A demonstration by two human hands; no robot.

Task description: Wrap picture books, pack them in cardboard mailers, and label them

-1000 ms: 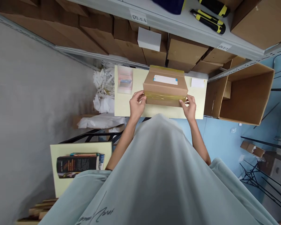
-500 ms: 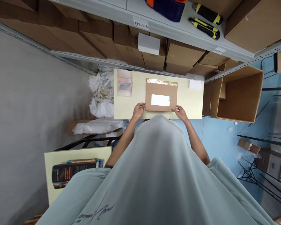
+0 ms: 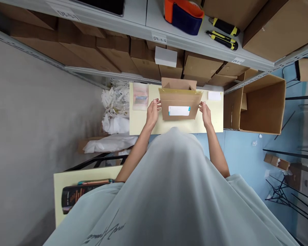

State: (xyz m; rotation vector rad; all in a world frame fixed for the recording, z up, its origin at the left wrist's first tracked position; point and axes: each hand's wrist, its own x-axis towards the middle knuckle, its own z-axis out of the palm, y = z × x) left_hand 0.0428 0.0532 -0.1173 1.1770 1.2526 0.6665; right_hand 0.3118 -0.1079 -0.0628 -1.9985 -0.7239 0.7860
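A brown cardboard box (image 3: pixel 166 114) stands on the pale yellow table in front of me, its labelled panel tilted up with clear tape along the far edge. Behind that edge another cardboard flap (image 3: pixel 178 83) rises. A white label (image 3: pixel 179 110) is stuck on the near panel. My left hand (image 3: pixel 153 112) is at the box's left side, fingers apart and fingertips close to its edge. On the opposite side my right hand (image 3: pixel 205 112) has its fingers spread by the right edge. Whether the fingertips touch the cardboard is hard to make out.
The table (image 3: pixel 141 124) also bears a pinkish translucent packet (image 3: pixel 140 97) and a white card (image 3: pixel 214 95). Shelving with boxes, tape dispenser (image 3: pixel 186 18) and utility knives (image 3: pixel 223 39) overhangs the far side. A large open carton (image 3: pixel 263 106) stands right; crumpled white packing material (image 3: pixel 115 123) lies left.
The box lay flat and closed; now its labelled panel is tilted up and a far flap shows. Both hands have moved from its near corners farther forward and slightly outward.
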